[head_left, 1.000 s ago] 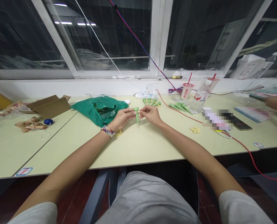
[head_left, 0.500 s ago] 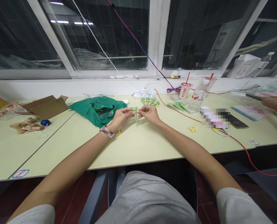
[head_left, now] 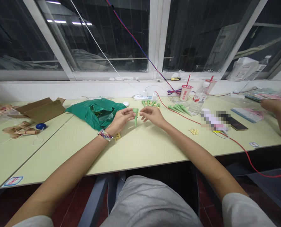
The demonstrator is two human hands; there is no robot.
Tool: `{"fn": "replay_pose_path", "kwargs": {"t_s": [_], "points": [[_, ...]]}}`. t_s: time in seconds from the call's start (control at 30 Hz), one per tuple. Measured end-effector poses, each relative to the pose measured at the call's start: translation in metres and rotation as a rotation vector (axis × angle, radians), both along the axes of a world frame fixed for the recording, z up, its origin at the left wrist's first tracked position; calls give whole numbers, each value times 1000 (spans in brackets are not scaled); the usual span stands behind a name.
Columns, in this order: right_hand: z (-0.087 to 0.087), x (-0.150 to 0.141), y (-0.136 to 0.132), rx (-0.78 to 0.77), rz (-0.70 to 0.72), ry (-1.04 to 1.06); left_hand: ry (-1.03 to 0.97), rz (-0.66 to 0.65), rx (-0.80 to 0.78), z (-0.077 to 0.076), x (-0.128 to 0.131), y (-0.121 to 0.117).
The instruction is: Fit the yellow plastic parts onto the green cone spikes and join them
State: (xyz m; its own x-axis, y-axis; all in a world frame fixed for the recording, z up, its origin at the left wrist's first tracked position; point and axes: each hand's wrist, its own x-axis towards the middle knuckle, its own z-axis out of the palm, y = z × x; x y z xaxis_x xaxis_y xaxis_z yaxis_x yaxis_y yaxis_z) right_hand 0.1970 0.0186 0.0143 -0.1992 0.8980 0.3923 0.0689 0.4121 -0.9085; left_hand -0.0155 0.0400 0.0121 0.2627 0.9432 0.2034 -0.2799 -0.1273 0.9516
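Note:
A green cone-shaped spike [head_left: 135, 119] points downward above the table, its wide cap at the top. My left hand [head_left: 121, 119] pinches it near the cap from the left. On the right, my right hand [head_left: 153, 116] has its fingertips closed about a small yellow piece [head_left: 138, 114] at the spike's side; the exact contact is too small to make out. Several yellow pieces [head_left: 117, 136] lie behind my left wrist. Green spikes with yellow parts [head_left: 150, 103] lie beyond my hands, and more green spikes [head_left: 179, 108] lie to their right.
A torn green plastic bag [head_left: 83, 108] is left of my hands. More yellow pieces [head_left: 193, 131] lie at right, near a water bottle [head_left: 198, 101], a cup [head_left: 185, 93] and a phone [head_left: 236, 123]. A red cable [head_left: 241, 147] crosses the table. Another person's hand [head_left: 272, 107] is at far right.
The view has shifted slightly, so the table things sit further left. My right fingers have loosened a little at the yellow piece, while my left hand keeps its hold on the spike.

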Motion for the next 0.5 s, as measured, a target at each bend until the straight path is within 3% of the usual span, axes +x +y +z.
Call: {"fn": "replay_pose_path", "kwargs": {"t_s": [0.13, 0.27, 0.37, 0.5], "points": [[22, 78, -30, 120, -198, -599, -54, 28, -14, -2, 1, 2], [37, 165, -74, -61, -367, -1077, -49, -2, -12, -6, 2, 3], [30, 201, -107, -160, -491, -1175, -56, -11, -5, -9, 3, 4], [8, 214, -136, -223, -520, -1183, -46, -50, 8, -11, 4, 4]]}}
